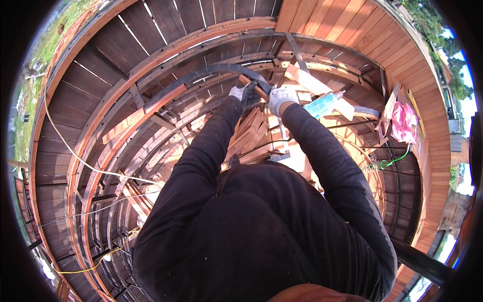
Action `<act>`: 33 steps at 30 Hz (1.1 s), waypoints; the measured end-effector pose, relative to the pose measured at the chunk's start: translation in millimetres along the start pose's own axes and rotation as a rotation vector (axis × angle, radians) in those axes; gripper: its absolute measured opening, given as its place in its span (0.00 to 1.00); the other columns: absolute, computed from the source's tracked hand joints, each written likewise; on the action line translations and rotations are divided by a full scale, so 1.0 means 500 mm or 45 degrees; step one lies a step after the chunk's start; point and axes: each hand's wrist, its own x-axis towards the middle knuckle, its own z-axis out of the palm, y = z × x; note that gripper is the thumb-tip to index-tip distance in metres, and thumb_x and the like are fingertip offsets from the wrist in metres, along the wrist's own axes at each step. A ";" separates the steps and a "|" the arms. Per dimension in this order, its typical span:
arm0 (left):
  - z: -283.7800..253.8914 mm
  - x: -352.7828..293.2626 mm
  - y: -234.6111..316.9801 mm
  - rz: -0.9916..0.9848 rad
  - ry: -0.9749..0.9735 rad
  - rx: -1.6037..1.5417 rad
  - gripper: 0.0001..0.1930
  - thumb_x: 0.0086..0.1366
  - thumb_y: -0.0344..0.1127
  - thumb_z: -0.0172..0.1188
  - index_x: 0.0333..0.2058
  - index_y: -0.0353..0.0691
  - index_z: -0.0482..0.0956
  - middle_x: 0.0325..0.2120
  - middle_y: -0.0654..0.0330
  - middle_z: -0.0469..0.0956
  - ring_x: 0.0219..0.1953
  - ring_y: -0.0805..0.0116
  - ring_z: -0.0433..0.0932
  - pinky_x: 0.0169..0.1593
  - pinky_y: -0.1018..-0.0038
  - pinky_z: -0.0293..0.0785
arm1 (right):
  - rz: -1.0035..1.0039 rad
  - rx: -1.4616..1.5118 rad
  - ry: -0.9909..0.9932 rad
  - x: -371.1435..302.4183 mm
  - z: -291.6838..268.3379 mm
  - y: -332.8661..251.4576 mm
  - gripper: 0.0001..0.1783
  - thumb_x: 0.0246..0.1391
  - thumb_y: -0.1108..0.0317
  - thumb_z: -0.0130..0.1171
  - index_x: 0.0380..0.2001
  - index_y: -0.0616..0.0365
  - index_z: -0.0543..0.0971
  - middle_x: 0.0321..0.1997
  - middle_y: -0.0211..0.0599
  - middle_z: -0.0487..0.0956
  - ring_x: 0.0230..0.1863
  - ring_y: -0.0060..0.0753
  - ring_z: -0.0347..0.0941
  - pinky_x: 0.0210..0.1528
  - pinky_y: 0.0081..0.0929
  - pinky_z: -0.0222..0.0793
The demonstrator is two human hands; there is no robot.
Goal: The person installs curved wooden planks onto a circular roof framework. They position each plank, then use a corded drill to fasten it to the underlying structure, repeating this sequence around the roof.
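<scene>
Both my hands wear white and grey work gloves and are stretched out in front of me. My left hand (pixel 243 93) is closed round a short reddish wooden strip (pixel 261 92), which slants between the two hands. My right hand (pixel 282 99) is closed at the strip's lower end; what its fingers hold is hidden. Just beyond the hands runs a curved dark metal bar (pixel 221 67). A pale wooden board (pixel 308 80) lies to the right of my right hand, with a clear blue bottle (pixel 323 104) resting across it.
Curved wooden and metal ribs surround me, with dark planks (pixel 166 22) and reddish planks (pixel 342 22) beyond. Loose wood offcuts (pixel 250 132) lie below my hands. A pink bag (pixel 404 123) and a green coiled cord (pixel 385 164) are at right. A pale cable (pixel 85 163) crosses at left.
</scene>
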 end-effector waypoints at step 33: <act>0.047 0.058 -0.079 0.090 -0.016 -1.112 0.27 0.71 0.57 0.42 0.59 0.44 0.65 0.57 0.54 0.69 0.57 0.52 0.69 0.63 0.54 0.63 | 0.018 0.065 -0.014 -0.011 -0.011 0.000 0.28 0.54 0.55 0.55 0.53 0.61 0.71 0.47 0.51 0.80 0.49 0.47 0.78 0.50 0.39 0.73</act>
